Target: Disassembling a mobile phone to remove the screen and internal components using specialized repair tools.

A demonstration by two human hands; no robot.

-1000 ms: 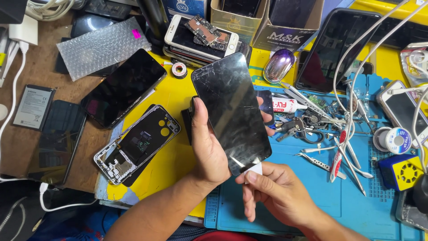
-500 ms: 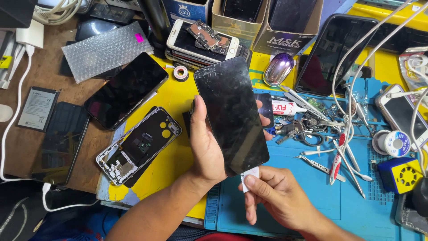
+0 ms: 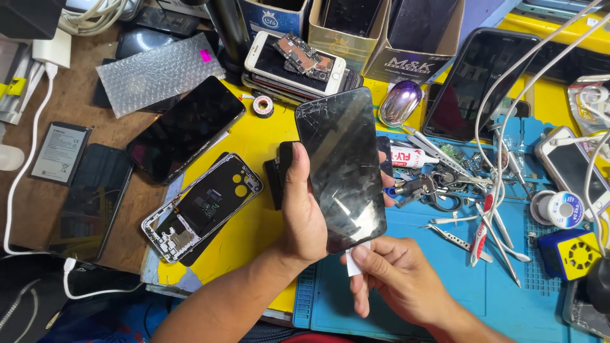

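My left hand [image 3: 304, 219] grips a cracked black phone screen [image 3: 342, 165] by its left edge, thumb along the side, holding it tilted above the bench. My right hand [image 3: 394, 282] sits just below the screen's bottom edge and pinches a small white tab [image 3: 353, 265] that hangs from it. A bare phone frame [image 3: 202, 206] with exposed insides lies to the left on the yellow mat [image 3: 244, 235].
A blue work mat [image 3: 508, 292] on the right carries tweezers, scissors [image 3: 438, 194], a glue tube and solder spools. Phones [image 3: 184, 130], a battery [image 3: 60, 152], bubble wrap [image 3: 159, 73], cardboard boxes and white cables crowd the back and sides.
The screen has shifted slightly and my right hand's fingers have closed more firmly on the white tab at its bottom edge.
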